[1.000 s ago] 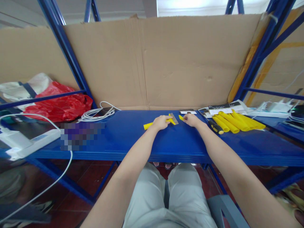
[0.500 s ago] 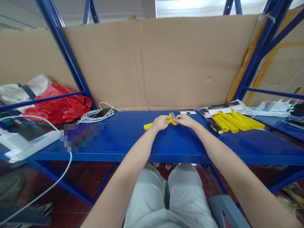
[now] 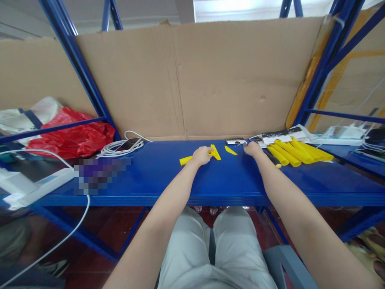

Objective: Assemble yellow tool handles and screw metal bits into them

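My left hand (image 3: 202,155) is closed over a flat yellow piece (image 3: 215,152) on the blue table, its fingertips at the near-left edge. Another yellow strip (image 3: 185,160) sticks out to the left from under this hand. Just right of the left hand lies a loose, pointed yellow scrap (image 3: 231,150), apart from both hands. My right hand (image 3: 253,149) is closed farther right, near the black-and-yellow handled tool. A small flat grey piece (image 3: 245,144) shows at its fingertips; its kind is too small to tell.
Several yellow tubes (image 3: 296,152) lie at the right beside a black-and-yellow handle (image 3: 274,160). Behind them are printed white packets (image 3: 281,136). A coiled white cable (image 3: 120,147), red bag (image 3: 72,132) and power strip (image 3: 45,186) are at left. Cardboard (image 3: 210,80) stands behind the table.
My right hand has moved right, away from the left hand, with the grey piece. A yellow scrap now lies separate between the hands. The left hand stays about in place.
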The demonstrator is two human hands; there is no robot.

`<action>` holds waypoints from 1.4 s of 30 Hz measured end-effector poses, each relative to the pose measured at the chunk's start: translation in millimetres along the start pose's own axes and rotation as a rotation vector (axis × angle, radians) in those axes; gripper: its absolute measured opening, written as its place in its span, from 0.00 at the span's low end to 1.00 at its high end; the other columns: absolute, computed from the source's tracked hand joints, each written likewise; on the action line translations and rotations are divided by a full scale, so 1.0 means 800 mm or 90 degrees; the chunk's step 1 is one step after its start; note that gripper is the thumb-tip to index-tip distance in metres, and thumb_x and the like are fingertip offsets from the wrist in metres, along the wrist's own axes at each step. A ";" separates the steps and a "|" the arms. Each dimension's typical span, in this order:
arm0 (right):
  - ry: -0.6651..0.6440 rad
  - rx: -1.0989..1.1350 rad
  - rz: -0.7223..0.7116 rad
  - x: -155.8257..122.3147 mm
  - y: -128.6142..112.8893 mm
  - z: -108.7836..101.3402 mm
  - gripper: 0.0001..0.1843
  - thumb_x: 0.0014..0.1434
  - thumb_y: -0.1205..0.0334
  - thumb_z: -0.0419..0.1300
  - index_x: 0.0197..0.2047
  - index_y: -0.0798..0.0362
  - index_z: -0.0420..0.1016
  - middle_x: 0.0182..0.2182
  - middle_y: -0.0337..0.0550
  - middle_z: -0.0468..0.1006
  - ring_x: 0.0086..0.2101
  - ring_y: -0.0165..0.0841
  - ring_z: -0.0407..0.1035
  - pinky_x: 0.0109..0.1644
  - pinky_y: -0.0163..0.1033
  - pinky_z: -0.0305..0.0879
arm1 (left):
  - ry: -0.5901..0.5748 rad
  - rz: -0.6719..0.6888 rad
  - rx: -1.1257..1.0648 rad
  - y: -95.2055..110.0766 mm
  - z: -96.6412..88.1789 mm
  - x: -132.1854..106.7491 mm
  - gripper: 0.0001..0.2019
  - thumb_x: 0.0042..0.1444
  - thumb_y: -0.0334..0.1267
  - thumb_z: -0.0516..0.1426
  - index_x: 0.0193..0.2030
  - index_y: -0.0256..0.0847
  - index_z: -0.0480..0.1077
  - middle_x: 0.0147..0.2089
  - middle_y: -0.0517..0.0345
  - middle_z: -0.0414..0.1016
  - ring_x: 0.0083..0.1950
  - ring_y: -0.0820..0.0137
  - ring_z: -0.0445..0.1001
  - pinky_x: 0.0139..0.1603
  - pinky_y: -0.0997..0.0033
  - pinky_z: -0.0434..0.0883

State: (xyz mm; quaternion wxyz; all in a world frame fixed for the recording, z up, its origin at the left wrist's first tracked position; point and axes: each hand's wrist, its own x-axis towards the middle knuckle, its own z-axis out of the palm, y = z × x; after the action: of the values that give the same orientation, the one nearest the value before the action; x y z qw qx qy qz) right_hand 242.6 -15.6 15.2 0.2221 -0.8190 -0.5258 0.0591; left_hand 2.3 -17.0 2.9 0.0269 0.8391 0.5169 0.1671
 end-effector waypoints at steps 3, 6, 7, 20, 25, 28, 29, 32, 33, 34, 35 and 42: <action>-0.028 -0.039 0.021 -0.002 0.006 -0.002 0.22 0.66 0.65 0.54 0.59 0.68 0.76 0.56 0.70 0.76 0.59 0.46 0.71 0.60 0.41 0.68 | -0.011 -0.008 0.020 0.002 -0.002 -0.001 0.21 0.64 0.34 0.57 0.63 0.42 0.73 0.64 0.50 0.75 0.66 0.60 0.72 0.66 0.65 0.67; -0.032 -0.051 0.019 -0.004 0.007 0.000 0.24 0.67 0.63 0.54 0.60 0.68 0.74 0.58 0.71 0.75 0.60 0.46 0.70 0.61 0.42 0.67 | -0.016 -0.019 0.028 0.005 -0.005 -0.004 0.22 0.64 0.35 0.56 0.64 0.44 0.73 0.64 0.52 0.75 0.65 0.59 0.72 0.65 0.63 0.68; -0.031 -0.055 0.019 -0.003 0.008 0.001 0.24 0.67 0.63 0.54 0.60 0.68 0.75 0.57 0.71 0.75 0.59 0.46 0.70 0.60 0.42 0.67 | -0.016 -0.022 0.029 0.005 -0.006 -0.005 0.22 0.64 0.35 0.56 0.64 0.45 0.73 0.64 0.53 0.75 0.66 0.59 0.72 0.65 0.62 0.68; 0.044 -0.089 -0.011 0.020 0.024 0.027 0.27 0.60 0.64 0.60 0.62 0.66 0.72 0.54 0.71 0.76 0.57 0.48 0.72 0.58 0.47 0.70 | -0.064 -0.152 0.102 0.005 -0.050 -0.022 0.24 0.59 0.34 0.59 0.63 0.41 0.72 0.64 0.45 0.75 0.63 0.55 0.74 0.60 0.61 0.72; 0.045 -0.098 -0.010 0.006 0.014 0.014 0.28 0.62 0.65 0.56 0.63 0.67 0.70 0.58 0.73 0.71 0.58 0.49 0.71 0.58 0.48 0.69 | 0.043 -0.136 0.041 0.010 -0.034 -0.015 0.22 0.62 0.33 0.56 0.63 0.40 0.73 0.61 0.46 0.77 0.62 0.58 0.76 0.61 0.63 0.72; 0.071 -0.075 -0.111 -0.006 -0.003 0.007 0.23 0.64 0.65 0.54 0.60 0.64 0.74 0.57 0.69 0.73 0.56 0.47 0.72 0.58 0.46 0.67 | 0.070 -0.088 0.003 0.010 -0.032 -0.010 0.21 0.62 0.34 0.56 0.62 0.39 0.74 0.60 0.47 0.78 0.61 0.59 0.76 0.62 0.64 0.71; 0.073 -0.054 -0.184 -0.011 -0.011 0.006 0.21 0.65 0.64 0.53 0.57 0.62 0.76 0.55 0.65 0.76 0.55 0.46 0.73 0.58 0.45 0.67 | 0.066 -0.071 -0.006 0.009 -0.032 -0.008 0.21 0.62 0.33 0.56 0.62 0.39 0.74 0.59 0.47 0.79 0.60 0.60 0.77 0.62 0.65 0.71; 0.010 0.049 -0.420 -0.029 -0.037 0.010 0.15 0.65 0.62 0.56 0.49 0.56 0.81 0.46 0.54 0.82 0.48 0.39 0.75 0.54 0.41 0.67 | 0.035 -0.029 -0.015 0.004 -0.026 -0.003 0.20 0.60 0.30 0.56 0.58 0.38 0.77 0.57 0.47 0.80 0.58 0.60 0.78 0.61 0.65 0.72; -0.028 0.085 -0.485 -0.035 -0.045 0.014 0.14 0.65 0.61 0.57 0.48 0.55 0.81 0.44 0.51 0.82 0.45 0.37 0.75 0.52 0.40 0.68 | 0.027 -0.014 -0.019 0.001 -0.023 0.000 0.20 0.60 0.28 0.56 0.57 0.38 0.77 0.57 0.47 0.81 0.58 0.60 0.78 0.61 0.65 0.72; -0.075 0.112 -0.531 -0.042 -0.052 0.017 0.14 0.64 0.60 0.58 0.47 0.54 0.81 0.42 0.49 0.83 0.41 0.36 0.75 0.49 0.40 0.68 | 0.020 0.001 -0.030 -0.002 -0.019 0.003 0.20 0.59 0.28 0.55 0.56 0.38 0.78 0.57 0.48 0.81 0.58 0.60 0.78 0.61 0.65 0.72; -0.121 0.128 -0.558 -0.048 -0.057 0.020 0.14 0.64 0.58 0.59 0.47 0.54 0.82 0.40 0.47 0.83 0.38 0.35 0.74 0.46 0.39 0.68 | 0.014 0.018 -0.047 -0.006 -0.014 0.006 0.19 0.60 0.27 0.54 0.55 0.38 0.79 0.57 0.49 0.81 0.58 0.61 0.78 0.61 0.66 0.72; -0.232 0.130 -0.623 -0.062 -0.063 0.029 0.24 0.60 0.50 0.64 0.56 0.51 0.79 0.38 0.45 0.82 0.35 0.34 0.73 0.42 0.41 0.67 | 0.008 0.047 -0.158 -0.024 0.017 0.021 0.20 0.63 0.29 0.50 0.58 0.36 0.75 0.61 0.47 0.78 0.61 0.63 0.75 0.65 0.62 0.68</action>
State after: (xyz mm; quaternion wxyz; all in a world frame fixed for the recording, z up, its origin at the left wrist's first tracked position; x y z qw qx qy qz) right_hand 171.0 -35.4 8.6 0.2073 -0.4285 -0.8681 0.1409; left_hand -3.5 8.4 -9.5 0.1210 0.8467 0.4613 0.2359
